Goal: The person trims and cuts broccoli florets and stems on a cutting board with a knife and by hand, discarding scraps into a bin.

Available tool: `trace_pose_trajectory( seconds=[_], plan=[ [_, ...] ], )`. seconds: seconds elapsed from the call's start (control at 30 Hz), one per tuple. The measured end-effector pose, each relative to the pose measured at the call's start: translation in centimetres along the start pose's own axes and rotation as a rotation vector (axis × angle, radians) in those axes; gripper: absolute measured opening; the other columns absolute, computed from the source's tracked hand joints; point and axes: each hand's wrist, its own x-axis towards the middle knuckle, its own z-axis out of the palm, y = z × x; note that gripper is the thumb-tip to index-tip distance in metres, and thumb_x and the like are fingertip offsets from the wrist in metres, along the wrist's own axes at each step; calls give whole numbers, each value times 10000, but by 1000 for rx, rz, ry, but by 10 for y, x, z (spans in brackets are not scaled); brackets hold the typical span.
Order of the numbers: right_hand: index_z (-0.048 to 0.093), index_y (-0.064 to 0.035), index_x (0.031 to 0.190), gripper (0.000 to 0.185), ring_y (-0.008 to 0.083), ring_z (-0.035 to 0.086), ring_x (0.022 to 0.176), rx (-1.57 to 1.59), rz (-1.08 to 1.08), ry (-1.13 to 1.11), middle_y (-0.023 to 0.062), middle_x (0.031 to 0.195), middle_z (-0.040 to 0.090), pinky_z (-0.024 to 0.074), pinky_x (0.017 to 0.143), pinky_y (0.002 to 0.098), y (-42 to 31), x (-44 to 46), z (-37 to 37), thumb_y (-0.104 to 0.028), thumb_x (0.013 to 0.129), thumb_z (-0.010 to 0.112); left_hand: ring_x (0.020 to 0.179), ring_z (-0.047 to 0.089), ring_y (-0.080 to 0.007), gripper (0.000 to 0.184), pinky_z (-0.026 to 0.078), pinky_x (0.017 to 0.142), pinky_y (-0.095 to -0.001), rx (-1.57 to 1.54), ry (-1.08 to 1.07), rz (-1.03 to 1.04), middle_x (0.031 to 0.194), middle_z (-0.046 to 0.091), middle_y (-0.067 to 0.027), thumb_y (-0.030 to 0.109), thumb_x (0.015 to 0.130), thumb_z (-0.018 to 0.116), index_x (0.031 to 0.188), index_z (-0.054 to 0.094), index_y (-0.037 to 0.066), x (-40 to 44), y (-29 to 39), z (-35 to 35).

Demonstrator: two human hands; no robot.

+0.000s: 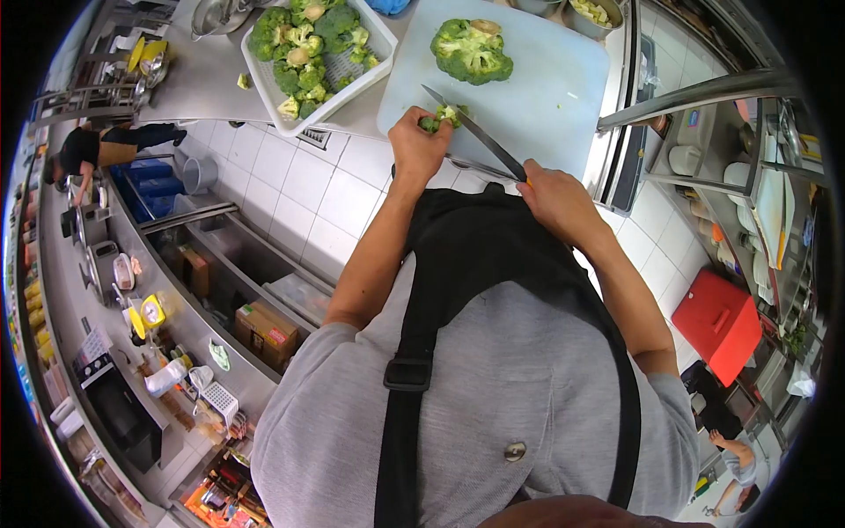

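Floret (451, 115) between left fingers (444, 133)

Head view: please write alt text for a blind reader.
A person's right hand holds a knife at a small broccoli piece gripped by the left hand over a cutting board; a white basket of broccoli stands beside it.

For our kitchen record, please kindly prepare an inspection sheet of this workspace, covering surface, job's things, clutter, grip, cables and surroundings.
Surface: pale cutting board on metal counter.
Job's things: broccoli head on board; knife; white tray of broccoli florets.
Clutter: loose broccoli piece beside tray.
Grip: left hand holds small floret; right hand holds knife.
Cables: nothing seen.
Surroundings: red container at right; one person far left, another person lower right.
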Motion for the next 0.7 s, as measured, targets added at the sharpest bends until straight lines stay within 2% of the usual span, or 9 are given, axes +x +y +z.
trace_pose_trajectory(
  seconds=[0.17,0.27,0.37,0.47,0.53,0.6,0.63,0.67,0.7],
  plan=[
    [547,28,1073,277,482,683,932,23,-30,12,282,915,713,509,851,585,4,8,7,-249,1074,561,633,739,-172,228,601,619,-293,-153,-34,-125,752,757,-159,92,915,791,943,647,-82,1,-5,0],
    [552,19,1079,278,485,677,921,56,-28,30,271,921,714,503,841,589,0,-3,-7,-258,1072,569,676,756,-192,207,617,638,-291,-372,-42,-259,815,759,-175,69,938,781,970,633,-73,-1,-4,-3],
    [557,13,1079,284,493,666,910,75,45,48,272,903,704,492,817,580,-11,-20,-26,-269,1067,590,694,752,-175,188,591,638,-280,-553,-17,-280,789,747,-143,78,959,764,959,628,-52,-1,-15,-8],
    [558,7,1076,273,500,656,894,188,94,45,282,871,684,484,793,566,-10,-35,-41,-261,1060,607,736,764,-207,157,614,669,-292,-701,-38,-257,880,744,-155,53,975,749,995,633,-50,-2,-18,-19],
    [564,10,1097,275,496,653,848,199,58,187,281,855,675,482,755,549,-3,-43,-38,-257,1058,617,772,770,-223,150,636,693,-317,-743,-48,-286,922,734,-156,34,978,741,1050,644,-54,-3,-7,-27],
    [577,11,1132,283,498,657,830,304,115,257,284,858,677,490,720,529,5,-46,-36,-257,1059,627,798,773,-235,177,655,714,-342,-801,-73,-296,961,734,-161,22,982,734,1119,649,-51,-2,2,-34],
    [586,9,1154,282,483,650,754,352,125,326,277,820,663,496,677,492,10,-45,-32,-255,1064,632,806,774,-239,204,662,723,-354,-838,-94,-288,979,739,-166,19,985,731,1160,649,-46,0,4,-37],
    [592,7,1151,267,404,633,656,365,221,318,240,750,632,495,651,460,11,-46,-34,-246,1072,625,815,774,-242,235,670,733,-366,-875,-117,-279,996,743,-171,16,988,728,1202,649,-41,2,6,-40],
    [596,5,1158,264,358,602,623,407,233,374,220,721,607,488,642,451,13,-44,-31,-245,1078,618,823,776,-246,220,672,748,-367,-872,-115,-242,1002,747,-159,18,989,728,1193,662,-34,4,8,-44]
  ],
)
